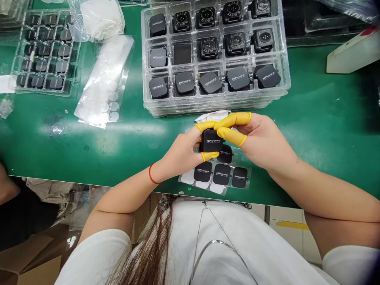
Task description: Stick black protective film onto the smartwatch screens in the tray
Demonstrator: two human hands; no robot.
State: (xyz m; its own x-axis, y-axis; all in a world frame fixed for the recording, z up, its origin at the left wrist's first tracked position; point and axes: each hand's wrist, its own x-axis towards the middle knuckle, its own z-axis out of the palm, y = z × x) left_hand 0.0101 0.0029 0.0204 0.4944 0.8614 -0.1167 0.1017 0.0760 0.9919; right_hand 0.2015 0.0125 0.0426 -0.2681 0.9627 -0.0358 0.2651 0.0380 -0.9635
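My left hand (182, 152) and my right hand (255, 138) meet over the green table, both with yellow finger cots on the fingertips. Between them they pinch a small black square device (212, 141) with a white "HiFuture" label on its face. The left hand grips it from the left and below, and the right fingers press on its top and right edge. Just below lies a clear sheet of black labels (221, 175), some spots on it bare. A white cloth (212, 116) peeks out behind the fingers.
A stack of clear trays (286, 85) holding several black devices stands behind the hands. A second tray (43, 51) sits far left, with bags of white pads (103, 79) between. A white box (353, 53) lies at right. Another person's arm (6, 184) shows at left edge.
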